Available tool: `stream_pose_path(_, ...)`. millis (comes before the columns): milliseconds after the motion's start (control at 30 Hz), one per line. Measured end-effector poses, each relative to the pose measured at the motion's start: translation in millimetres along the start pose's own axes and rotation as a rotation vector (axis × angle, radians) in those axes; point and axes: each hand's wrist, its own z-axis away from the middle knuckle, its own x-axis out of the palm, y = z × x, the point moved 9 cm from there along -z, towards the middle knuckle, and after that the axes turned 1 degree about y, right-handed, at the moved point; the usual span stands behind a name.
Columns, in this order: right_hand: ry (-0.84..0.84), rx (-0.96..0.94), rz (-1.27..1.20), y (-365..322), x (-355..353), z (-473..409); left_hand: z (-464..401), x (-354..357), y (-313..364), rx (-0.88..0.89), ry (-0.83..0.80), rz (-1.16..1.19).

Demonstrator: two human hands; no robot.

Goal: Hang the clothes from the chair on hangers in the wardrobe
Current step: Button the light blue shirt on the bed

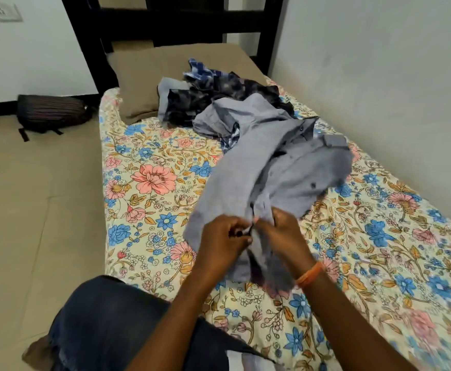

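A grey-blue button shirt point(278, 167) lies stretched across the floral bed sheet point(149, 183), its near end lifted toward me. My left hand point(223, 241) pinches the shirt's front edge near a dark button. My right hand point(283, 236), with an orange band on its wrist, grips the fabric just beside it. Behind the shirt lies a heap of other clothes point(219, 95), dark patterned and blue checked. No hanger, chair or wardrobe is in view.
A brown pillow point(144, 73) lies at the head of the bed by the dark headboard point(165, 20). A white wall point(379, 76) runs along the bed's right side. A dark striped bag point(50, 111) sits on the floor at the left. My knee in dark jeans point(112, 325) is in front.
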Motion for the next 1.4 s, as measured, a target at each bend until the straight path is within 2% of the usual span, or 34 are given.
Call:
stream_pose_path(67,0.060,0.059,-0.003,38,3,13,13,11,-29,-0.061,0.008,0.021)
stream_pose_path(167,0.057,0.148,-0.098,81,8,29,14,11,-48,-0.099,0.010,0.068)
stream_pose_path(300,0.147,0.107,-0.105,83,-2,29,5,13,-62,-0.077,-0.036,-0.041)
stream_pose_path(400,0.185,0.153,-0.170,81,-13,16,8,23,-71,-0.065,-0.076,-0.153)
stream_pose_path(467,0.170,0.199,-0.213,78,-16,7,8,26,-70,-0.044,-0.059,-0.184)
stream_pose_path(567,0.122,0.137,-0.163,66,-14,-2,5,29,-68,-0.038,-0.033,-0.186)
stream_pose_path(733,-0.085,0.148,-0.141,76,-4,31,4,37,-70,-0.080,-0.073,-0.167)
stream_pose_path(900,0.002,0.183,-0.186,85,-22,58,8,42,-61,-0.058,-0.127,-0.170)
stream_pose_path(1034,0.138,0.323,-0.423,68,-45,26,11,34,-58,-0.050,-0.084,-0.079)
stream_pose_path(1100,0.165,0.328,-0.520,46,-57,-4,12,27,-52,-0.029,-0.044,-0.035)
stream_pose_path(1267,0.080,0.391,-0.730,38,-41,-32,17,14,-46,-0.037,0.018,0.071)
stream_pose_path(1334,-0.026,0.469,-0.758,30,-30,-7,19,11,-44,-0.020,0.034,0.099)
stream_pose_path(1400,-0.136,0.426,-0.872,14,-32,3,22,4,-42,-0.012,0.072,0.141)
